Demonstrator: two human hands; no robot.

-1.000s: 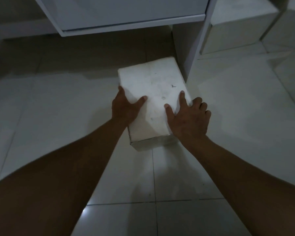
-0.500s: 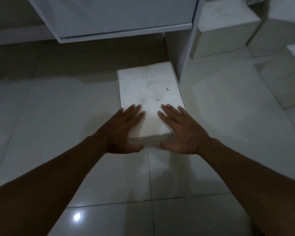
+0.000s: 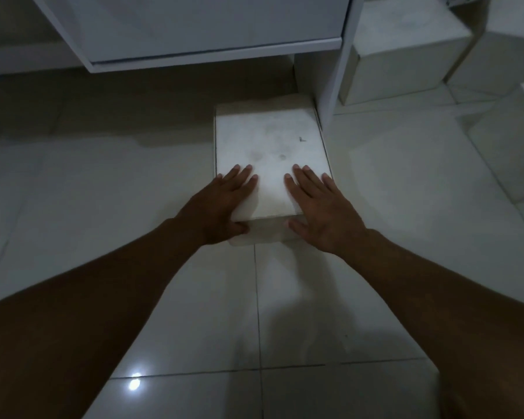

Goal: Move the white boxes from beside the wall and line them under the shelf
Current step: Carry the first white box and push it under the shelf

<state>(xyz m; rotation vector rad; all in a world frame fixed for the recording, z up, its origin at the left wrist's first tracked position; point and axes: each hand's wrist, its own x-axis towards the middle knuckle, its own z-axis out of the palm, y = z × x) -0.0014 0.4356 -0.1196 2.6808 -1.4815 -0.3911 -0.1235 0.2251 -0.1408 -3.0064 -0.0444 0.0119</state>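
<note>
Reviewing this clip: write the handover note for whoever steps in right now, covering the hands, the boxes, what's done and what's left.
Left hand and right hand: open, flat on the near end of the white box, thumbs against its front face.
Box: on the floor beside the shelf's upright, only its far end under the shelf.
Left: push it fully under; fetch the other white boxes at right.

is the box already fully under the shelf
No, the white box lies mostly out on the floor, only its far end near the shelf.
</note>
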